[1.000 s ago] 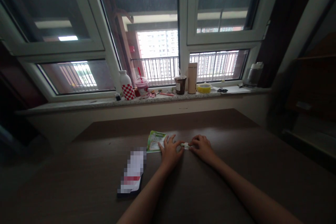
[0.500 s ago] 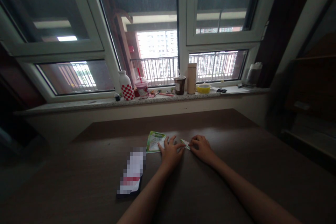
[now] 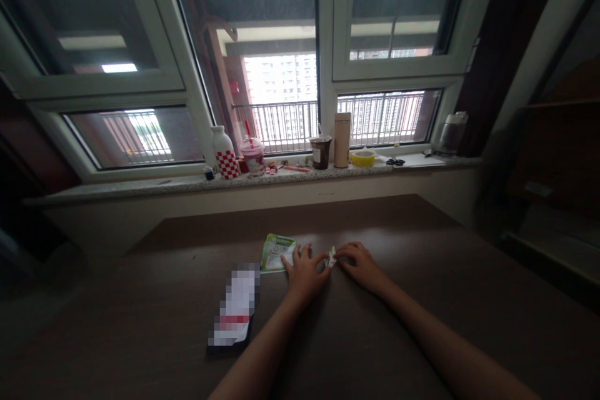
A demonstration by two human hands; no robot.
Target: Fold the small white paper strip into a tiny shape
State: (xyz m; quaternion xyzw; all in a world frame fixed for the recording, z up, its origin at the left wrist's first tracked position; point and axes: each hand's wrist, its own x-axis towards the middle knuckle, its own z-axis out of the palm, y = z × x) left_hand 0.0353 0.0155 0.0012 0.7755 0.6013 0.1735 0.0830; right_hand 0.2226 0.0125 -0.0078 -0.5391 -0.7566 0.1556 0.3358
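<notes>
Between my hands on the table is a small folded piece of green-and-white printed paper (image 3: pixel 330 257), standing partly on edge. My left hand (image 3: pixel 305 274) grips its left side between thumb and forefinger, while the other fingers spread toward a flat green-and-white printed packet (image 3: pixel 276 252). My left fingertips overlap that packet's right edge. From the other side, my right hand (image 3: pixel 362 265) has its fingertips closed at the paper's right edge, with the remaining fingers curled. Print on the paper is too small to read.
A phone (image 3: pixel 234 309) with a blurred screen lies left of my left forearm on the brown table (image 3: pixel 300 212). Along the windowsill (image 3: pixel 281 176) stand a checkered bottle (image 3: pixel 226 159), a pink cup (image 3: pixel 254 156), a dark cup (image 3: pixel 320 153), a tan flask (image 3: pixel 342 140), yellow tape (image 3: pixel 363 159) and scissors (image 3: pixel 395 162).
The small folded paper has turned from lying slanted to a more upright angle. My left thumb and forefinger have closed on it; both hands otherwise stay nearly in place.
</notes>
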